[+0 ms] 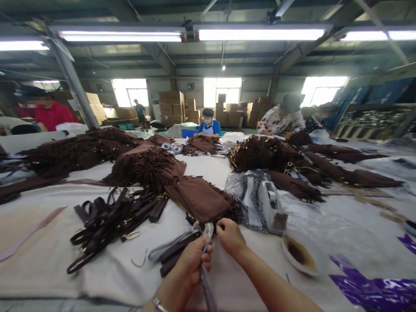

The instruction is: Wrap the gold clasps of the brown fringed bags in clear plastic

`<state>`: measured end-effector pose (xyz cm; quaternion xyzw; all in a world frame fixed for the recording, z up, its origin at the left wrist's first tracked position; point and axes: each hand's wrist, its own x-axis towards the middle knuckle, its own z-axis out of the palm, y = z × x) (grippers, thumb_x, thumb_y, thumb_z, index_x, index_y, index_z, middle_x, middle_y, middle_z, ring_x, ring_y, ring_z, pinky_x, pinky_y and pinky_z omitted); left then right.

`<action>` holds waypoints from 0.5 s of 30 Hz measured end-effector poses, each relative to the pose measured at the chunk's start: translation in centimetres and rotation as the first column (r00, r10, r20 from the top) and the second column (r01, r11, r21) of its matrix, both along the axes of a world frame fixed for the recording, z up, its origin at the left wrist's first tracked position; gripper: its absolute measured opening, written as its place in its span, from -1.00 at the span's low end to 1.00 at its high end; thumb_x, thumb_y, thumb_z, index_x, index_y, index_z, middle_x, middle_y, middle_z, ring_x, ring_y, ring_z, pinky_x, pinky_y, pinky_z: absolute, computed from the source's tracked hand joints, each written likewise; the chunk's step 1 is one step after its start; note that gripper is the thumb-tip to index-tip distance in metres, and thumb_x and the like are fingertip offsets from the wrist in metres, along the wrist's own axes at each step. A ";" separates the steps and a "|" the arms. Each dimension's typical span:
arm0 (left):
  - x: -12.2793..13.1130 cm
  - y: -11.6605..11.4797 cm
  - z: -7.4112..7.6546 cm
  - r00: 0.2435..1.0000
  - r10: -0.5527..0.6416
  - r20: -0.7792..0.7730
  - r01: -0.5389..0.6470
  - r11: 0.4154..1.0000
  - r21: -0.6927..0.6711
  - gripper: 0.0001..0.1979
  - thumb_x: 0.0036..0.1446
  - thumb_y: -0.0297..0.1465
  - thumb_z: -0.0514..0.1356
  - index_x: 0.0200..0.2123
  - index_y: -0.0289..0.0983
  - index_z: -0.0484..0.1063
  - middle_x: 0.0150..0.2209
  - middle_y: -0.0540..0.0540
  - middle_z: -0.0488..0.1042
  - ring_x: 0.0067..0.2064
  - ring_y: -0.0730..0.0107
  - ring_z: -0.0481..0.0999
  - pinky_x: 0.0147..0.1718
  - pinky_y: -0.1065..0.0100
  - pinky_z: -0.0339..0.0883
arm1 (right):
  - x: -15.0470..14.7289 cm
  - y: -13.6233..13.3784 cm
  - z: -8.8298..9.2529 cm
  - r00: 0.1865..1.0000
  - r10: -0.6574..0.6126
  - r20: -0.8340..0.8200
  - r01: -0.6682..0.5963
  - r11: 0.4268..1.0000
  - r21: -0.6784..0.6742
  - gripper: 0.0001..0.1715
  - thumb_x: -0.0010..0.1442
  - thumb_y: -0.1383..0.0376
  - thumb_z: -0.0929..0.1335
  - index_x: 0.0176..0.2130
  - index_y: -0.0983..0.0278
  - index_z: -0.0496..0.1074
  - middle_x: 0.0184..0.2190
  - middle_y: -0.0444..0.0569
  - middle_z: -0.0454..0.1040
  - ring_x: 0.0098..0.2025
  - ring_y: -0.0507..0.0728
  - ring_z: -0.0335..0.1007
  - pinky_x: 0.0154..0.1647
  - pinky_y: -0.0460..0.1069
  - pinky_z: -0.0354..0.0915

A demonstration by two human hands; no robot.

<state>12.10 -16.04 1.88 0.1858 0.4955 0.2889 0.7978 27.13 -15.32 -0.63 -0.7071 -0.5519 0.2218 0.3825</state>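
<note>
My left hand [194, 259] is closed around a strap [208, 289] covered in greyish wrapping, with clear plastic at its upper end. The strap hangs down towards the table's near edge. Just to the right, my right hand [231, 236] is closed, its fingertips pinched together by the near corner of a brown fringed pouch [204, 200]. What those fingers hold is hidden. The pouch lies flat, zip edge to the left. Left of my hands lie more dark straps [172, 260], one loop in grey wrapping.
A heap of dark straps with gold clasps [108, 216] and a pink comb [32, 232] are left. Right are a tape dispenser [272, 210], a bowl with brown residue [300, 255] and purple film [367, 286]. Fringed bags [143, 167] lie beyond; a person [209, 126] sits opposite.
</note>
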 end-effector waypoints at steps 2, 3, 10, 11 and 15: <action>0.3 -0.4 -0.3 0.993 0.027 -0.118 -0.008 0.988 0.156 -0.81 0.18 -0.30 0.16 -0.36 -0.31 0.31 -0.54 0.02 0.38 -0.69 0.67 0.22 -0.72 0.59 0.06 | 0.3 0.0 -0.4 0.996 -0.020 -0.092 0.016 0.999 -0.039 -0.75 0.11 0.32 0.25 -0.43 0.30 0.50 -0.48 -0.02 0.53 -0.39 0.10 0.41 -0.30 -0.05 0.23; 0.4 -0.5 -0.5 0.990 0.029 -0.141 0.001 0.978 0.210 -0.82 0.16 -0.31 0.17 -0.35 -0.32 0.31 -0.51 -0.02 0.42 -0.65 0.62 0.29 -0.68 0.56 0.14 | 0.4 0.0 -0.5 0.990 -0.001 -0.139 -0.006 0.999 -0.053 -0.72 0.14 0.26 0.25 -0.40 0.30 0.51 -0.50 -0.03 0.52 -0.42 0.09 0.41 -0.34 -0.06 0.23; 1.5 -0.8 -1.4 0.987 0.023 -0.160 0.039 0.927 0.372 -0.75 0.11 -0.23 0.19 -0.41 -0.33 0.36 -0.58 -0.06 0.41 -0.62 0.46 0.36 -0.61 0.42 0.27 | -0.8 1.2 0.1 0.964 0.082 -0.254 -0.105 0.991 -0.080 -0.69 0.01 0.12 0.36 -0.39 0.30 0.56 -0.45 -0.02 0.57 -0.37 0.13 0.44 -0.32 -0.05 0.26; 1.5 -0.8 -1.6 0.978 0.026 -0.208 0.056 0.924 0.379 -0.73 0.12 -0.22 0.18 -0.42 -0.33 0.37 -0.59 -0.05 0.40 -0.62 0.47 0.34 -0.62 0.43 0.25 | -1.0 1.5 0.1 0.963 0.063 -0.262 -0.087 0.993 -0.083 -0.75 -0.03 0.17 0.37 -0.44 0.30 0.55 -0.47 -0.03 0.56 -0.38 0.12 0.43 -0.33 -0.05 0.26; 1.4 -1.0 -2.2 0.948 0.073 -0.311 0.049 0.929 0.367 -0.78 0.10 -0.26 0.20 -0.43 -0.32 0.37 -0.61 0.04 0.32 -0.65 0.59 0.20 -0.69 0.52 0.04 | -1.2 2.6 -0.7 0.950 -0.006 -0.312 -0.028 0.994 -0.104 -0.81 -0.08 0.24 0.33 -0.52 0.31 0.49 -0.57 -0.05 0.50 -0.48 0.08 0.37 -0.45 -0.08 0.23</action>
